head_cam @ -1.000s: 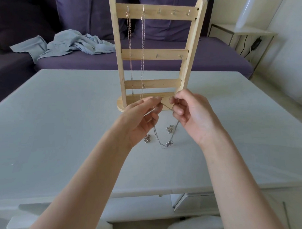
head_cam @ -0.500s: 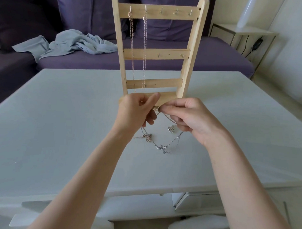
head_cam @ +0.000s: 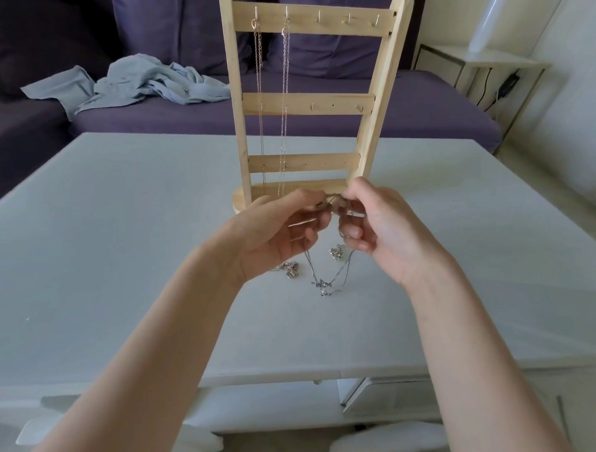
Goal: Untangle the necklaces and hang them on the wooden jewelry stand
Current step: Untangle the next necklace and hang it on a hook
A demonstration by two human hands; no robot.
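Head view. Both hands are raised in front of the wooden jewelry stand (head_cam: 307, 101), fingertips meeting at one spot. The left hand (head_cam: 276, 232) pinches a bunched bit of the silver necklace (head_cam: 325, 284); the right hand (head_cam: 384, 229) pinches the same chain just beside it, fingers curled in. A second ago the hands were a little apart with a short run of chain stretched between them; half a second ago they had closed together, and now they sit higher, with the knot right at the fingertips. The loop hangs below the hands and its lower part with small charms rests on the white table (head_cam: 121, 219).

Two chains (head_cam: 271, 89) already hang from the two leftmost top hooks; three top hooks are free.

Judgement: the person is picking at a snag or clasp, so hanging this necklace comes only once it frees. Small tangled clumps (head_cam: 290, 269) on the table suggest more pieces remain.
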